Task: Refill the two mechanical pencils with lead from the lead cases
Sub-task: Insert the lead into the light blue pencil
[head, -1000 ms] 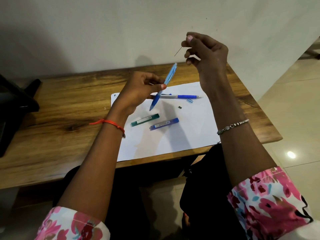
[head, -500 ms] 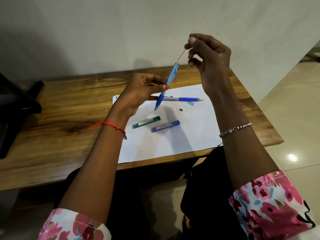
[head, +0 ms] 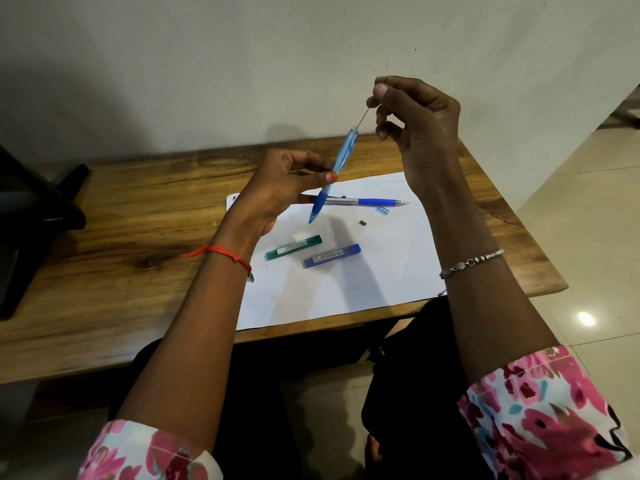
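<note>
**Thin lead at the barrel mouth: a snap or a drop is the main risk**

The left hand (head: pixel 287 188) holds the light blue mechanical pencil (head: pixel 341 161) raised above the desk (head: pixel 104 237). Its fingers (head: pixel 330 176) are curled round the lower barrel, with the tip pointing down and the open rear end tilted up. The right hand (head: pixel 422 133) pinches a single lead (head: pixel 363 118) by its upper end between thumb and forefinger. The lead's lower end sits at the barrel's open top; whether it is inside yet cannot be told.

Both hands are in the air with nothing to steady them. A small sideways drift of either one would likely bend the lead against the rim and break it. Letting go before the lead is properly inside the tube could drop it onto the white paper sheet (head: pixel 381 271) or off the desk. A hard pinch could also crack it.

The loose parts are a second risk. A small light blue cap (head: pixel 382 210) and a tiny dark piece (head: pixel 362 222), probably the eraser, lie just beside the second mechanical pencil (head: pixel 367 201) on the paper. A lowered forearm could sweep them away.

The green lead case (head: pixel 293 248) and the blue lead case (head: pixel 331 256) lie side by side nearer the person. Whether they are shut cannot be told; if one is open, a knock would spill its lead.
</note>
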Demonstrator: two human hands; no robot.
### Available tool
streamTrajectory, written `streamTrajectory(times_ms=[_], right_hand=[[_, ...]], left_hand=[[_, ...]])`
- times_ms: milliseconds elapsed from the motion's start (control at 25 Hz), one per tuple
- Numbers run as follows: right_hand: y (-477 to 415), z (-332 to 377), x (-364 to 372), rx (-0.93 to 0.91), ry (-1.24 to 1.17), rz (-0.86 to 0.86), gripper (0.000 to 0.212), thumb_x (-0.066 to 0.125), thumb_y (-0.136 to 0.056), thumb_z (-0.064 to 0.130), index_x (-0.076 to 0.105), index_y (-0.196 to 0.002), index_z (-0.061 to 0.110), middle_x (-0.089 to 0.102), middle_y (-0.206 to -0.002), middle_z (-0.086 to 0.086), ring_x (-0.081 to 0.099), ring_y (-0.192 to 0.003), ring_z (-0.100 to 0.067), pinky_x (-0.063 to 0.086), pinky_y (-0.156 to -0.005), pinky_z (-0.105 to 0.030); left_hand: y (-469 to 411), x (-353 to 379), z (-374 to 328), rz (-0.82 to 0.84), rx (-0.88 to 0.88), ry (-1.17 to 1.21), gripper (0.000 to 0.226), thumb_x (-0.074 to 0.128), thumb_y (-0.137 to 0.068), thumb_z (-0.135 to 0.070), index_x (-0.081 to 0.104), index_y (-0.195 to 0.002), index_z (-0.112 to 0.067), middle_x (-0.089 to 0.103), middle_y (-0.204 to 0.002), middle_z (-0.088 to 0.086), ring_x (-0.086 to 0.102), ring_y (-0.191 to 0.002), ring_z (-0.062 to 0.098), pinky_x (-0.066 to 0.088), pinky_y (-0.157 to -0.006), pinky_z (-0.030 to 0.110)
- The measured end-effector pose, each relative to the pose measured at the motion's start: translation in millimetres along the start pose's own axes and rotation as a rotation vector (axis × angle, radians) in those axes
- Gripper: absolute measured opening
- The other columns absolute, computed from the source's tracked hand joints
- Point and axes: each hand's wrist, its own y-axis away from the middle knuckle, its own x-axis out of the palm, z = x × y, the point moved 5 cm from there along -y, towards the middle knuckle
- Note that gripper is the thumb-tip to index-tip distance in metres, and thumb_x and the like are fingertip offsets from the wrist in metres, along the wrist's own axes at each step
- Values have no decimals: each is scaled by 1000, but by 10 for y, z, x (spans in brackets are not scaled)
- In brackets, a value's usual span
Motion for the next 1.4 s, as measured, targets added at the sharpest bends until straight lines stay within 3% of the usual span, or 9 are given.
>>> streamTrajectory(times_ms=[600, 880, 1040, 1400], right_hand=[[-11, -3, 7, -4, 8, 43, 7, 65, -79, 4, 71, -82, 7, 68, -67, -3, 52, -64, -19, 41, -51, -25], [-10, -4, 38, -23, 42, 94, 8, 66, -77, 5, 72, -83, 7, 69, -67, -1, 54, -64, -18, 41, -52, -25], [-16, 2, 20, -32, 42, 95, 9, 66, -78, 5, 71, -85, 6, 69, -68, 0, 55, -65, -19, 42, -52, -25], [0, -34, 83, -11, 197, 173, 11, 68, -78, -1, 73, -79, 9, 72, -69, 6, 57, -63, -13, 43, -50, -23]], left_hand=[[5, 7, -33, 2, 8, -6, 13, 67, -79, -4, 66, -80, -17, 67, -82, -3, 66, -66, 1, 57, -62, 19], [-3, 5, -42, -8, 13, -17, 11, 66, -79, -5, 65, -88, -12, 66, -84, -3, 65, -78, 8, 59, -70, 24], [-1, 0, -43, -15, 18, -11, 11, 66, -79, -4, 65, -85, -14, 66, -83, -3, 65, -75, 6, 59, -67, 22], [1, -2, -41, -32, 27, 7, 12, 67, -79, -4, 66, -82, -16, 66, -82, -2, 65, -72, 6, 58, -65, 20]])
